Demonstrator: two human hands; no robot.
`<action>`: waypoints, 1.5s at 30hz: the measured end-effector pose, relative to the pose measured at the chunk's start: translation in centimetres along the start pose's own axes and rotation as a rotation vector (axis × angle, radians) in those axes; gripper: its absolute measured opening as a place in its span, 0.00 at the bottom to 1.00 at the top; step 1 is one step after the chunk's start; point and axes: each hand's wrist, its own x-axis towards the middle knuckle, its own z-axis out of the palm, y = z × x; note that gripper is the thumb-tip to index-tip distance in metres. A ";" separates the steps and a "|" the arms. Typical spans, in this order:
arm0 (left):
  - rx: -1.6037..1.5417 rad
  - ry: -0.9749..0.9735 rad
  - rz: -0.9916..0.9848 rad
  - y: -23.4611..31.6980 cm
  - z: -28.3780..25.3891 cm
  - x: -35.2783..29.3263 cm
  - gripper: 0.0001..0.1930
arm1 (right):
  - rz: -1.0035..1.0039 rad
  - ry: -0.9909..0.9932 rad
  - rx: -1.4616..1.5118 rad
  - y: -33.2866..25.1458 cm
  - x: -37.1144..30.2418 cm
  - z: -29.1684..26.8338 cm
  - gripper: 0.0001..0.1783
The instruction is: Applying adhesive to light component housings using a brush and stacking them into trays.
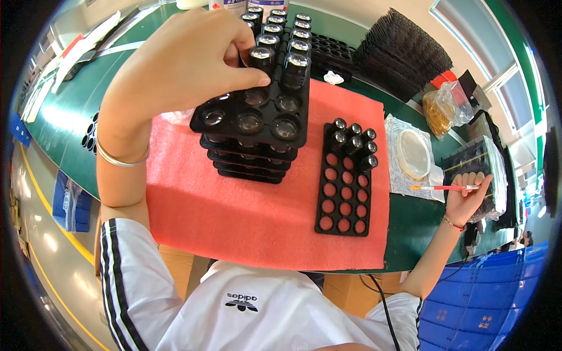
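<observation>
My left hand (187,61) reaches over a stack of black trays (249,137). Its thumb and fingers close round a black cylinder with a shiny domed top (261,58) in the top tray. More such cylinders stand in rows behind and beside it, while the tray's near holes hold none. My right hand (465,199), at the far right, pinches a thin paintbrush with a red handle (448,188), its yellowish tip pointing left. Between my hands a flat black tray with round holes (338,199) lies on a pink foam mat (263,228); several cylinders fill its far end.
Right of the mat, a shallow round white dish (413,153) lies on a plastic-covered sheet. Beyond are a clear bag of thin yellow pieces (442,111) and a tall stack of black trays (404,52). A wrapped dark bundle (477,169) sits by my right hand. Blue crates (480,298) stand below.
</observation>
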 end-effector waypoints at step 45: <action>0.054 0.000 -0.038 0.5 0.2 0.0 0.17 | -0.004 0.030 -0.045 0.2 0.0 0.2 0.20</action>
